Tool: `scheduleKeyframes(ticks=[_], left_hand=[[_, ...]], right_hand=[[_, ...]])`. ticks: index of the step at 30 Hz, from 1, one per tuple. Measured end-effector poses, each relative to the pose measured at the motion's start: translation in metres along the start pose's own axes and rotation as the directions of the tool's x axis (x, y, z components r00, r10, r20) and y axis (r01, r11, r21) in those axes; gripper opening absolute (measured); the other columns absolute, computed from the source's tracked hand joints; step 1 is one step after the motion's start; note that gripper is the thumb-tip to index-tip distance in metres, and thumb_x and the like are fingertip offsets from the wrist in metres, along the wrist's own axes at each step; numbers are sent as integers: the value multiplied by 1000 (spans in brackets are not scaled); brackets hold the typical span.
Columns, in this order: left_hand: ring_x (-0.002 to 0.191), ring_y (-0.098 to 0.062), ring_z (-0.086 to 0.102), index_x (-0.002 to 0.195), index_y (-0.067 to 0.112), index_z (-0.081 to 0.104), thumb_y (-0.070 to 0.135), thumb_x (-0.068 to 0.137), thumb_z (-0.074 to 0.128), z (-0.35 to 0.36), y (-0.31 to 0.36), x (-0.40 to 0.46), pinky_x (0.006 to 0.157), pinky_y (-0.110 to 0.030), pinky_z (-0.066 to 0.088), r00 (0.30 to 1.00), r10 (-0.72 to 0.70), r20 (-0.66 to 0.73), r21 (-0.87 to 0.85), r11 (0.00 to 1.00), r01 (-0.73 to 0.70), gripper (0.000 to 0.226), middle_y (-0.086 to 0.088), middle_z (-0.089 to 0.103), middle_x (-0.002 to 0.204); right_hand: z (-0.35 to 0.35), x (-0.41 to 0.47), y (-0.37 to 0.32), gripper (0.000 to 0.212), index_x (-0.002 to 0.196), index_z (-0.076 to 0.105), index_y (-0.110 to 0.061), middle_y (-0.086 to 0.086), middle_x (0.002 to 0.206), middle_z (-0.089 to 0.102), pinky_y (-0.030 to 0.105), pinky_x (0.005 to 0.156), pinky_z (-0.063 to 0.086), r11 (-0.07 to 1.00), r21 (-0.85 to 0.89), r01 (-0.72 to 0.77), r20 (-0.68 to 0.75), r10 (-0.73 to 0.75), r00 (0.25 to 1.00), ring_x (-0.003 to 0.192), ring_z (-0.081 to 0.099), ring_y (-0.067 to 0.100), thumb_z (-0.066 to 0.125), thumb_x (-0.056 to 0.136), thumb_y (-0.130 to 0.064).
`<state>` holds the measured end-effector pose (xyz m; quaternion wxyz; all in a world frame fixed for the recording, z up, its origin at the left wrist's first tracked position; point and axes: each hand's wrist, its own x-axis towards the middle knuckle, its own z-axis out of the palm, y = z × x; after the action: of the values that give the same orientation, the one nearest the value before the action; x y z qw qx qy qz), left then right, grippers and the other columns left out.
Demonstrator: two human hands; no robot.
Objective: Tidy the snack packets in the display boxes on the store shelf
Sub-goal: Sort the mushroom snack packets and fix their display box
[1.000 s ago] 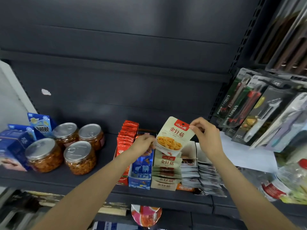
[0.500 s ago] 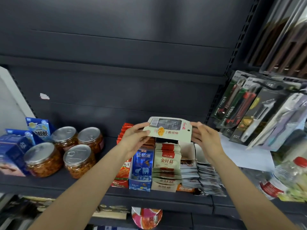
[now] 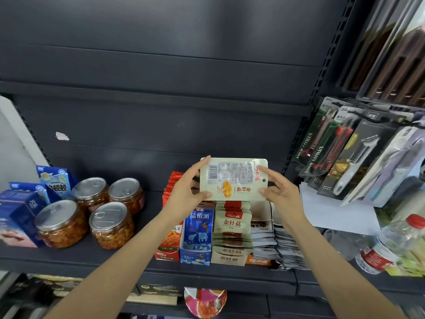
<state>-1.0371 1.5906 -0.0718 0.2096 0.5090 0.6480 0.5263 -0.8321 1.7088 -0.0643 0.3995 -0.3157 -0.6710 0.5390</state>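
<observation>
The left hand (image 3: 185,192) pinches the nine-o'clock edge of a cream enoki mushroom packet (image 3: 233,179) — turned sideways, back face showing, barcode and fine print by a yellow food photo — held above its cream display box (image 3: 231,238); the right hand (image 3: 279,192) pinches the three-o'clock edge.

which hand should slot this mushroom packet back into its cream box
Probably the left hand. Both hands pinch the packet sideways, but the left grips its bottom end, the end that enters the cream box below. The right hand holds the top edge.
</observation>
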Motion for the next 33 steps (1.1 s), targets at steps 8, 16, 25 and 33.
scheduleKeyframes(ticks=[8,16,25,33], left_hand=[[107,-16,60,143,34,33,-3,85,63,2,-3,7,82,-30,56,983,-174,65,-97,979,180,75,1,57,116],[93,-15,60,128,3,53,-1,91,55,5,-14,14,66,-19,51,840,-461,284,-524,659,539,38,-14,66,111],[82,-13,63,107,8,64,18,100,43,31,-38,14,75,-21,49,932,-356,74,-34,933,359,25,1,67,91],[102,-6,54,103,16,69,8,94,52,38,-54,4,87,-13,42,942,-214,259,328,937,122,20,6,59,108]], right_hand=[[-7,3,-3,44,110,65,-27,-2,110,69,21,72,56,999,18,-39,38,38,999,91,68,10,49,90,8],[-16,8,-3,34,84,71,-32,-8,104,52,17,90,46,908,-369,199,-1,-215,977,100,54,6,67,80,2],[-21,12,4,12,93,75,-15,-2,90,72,30,73,54,817,-550,171,-86,-259,962,80,65,8,68,84,-15],[-26,10,5,11,92,76,-14,-2,88,71,23,68,51,794,-583,173,-95,-278,956,77,64,9,68,84,-14]])
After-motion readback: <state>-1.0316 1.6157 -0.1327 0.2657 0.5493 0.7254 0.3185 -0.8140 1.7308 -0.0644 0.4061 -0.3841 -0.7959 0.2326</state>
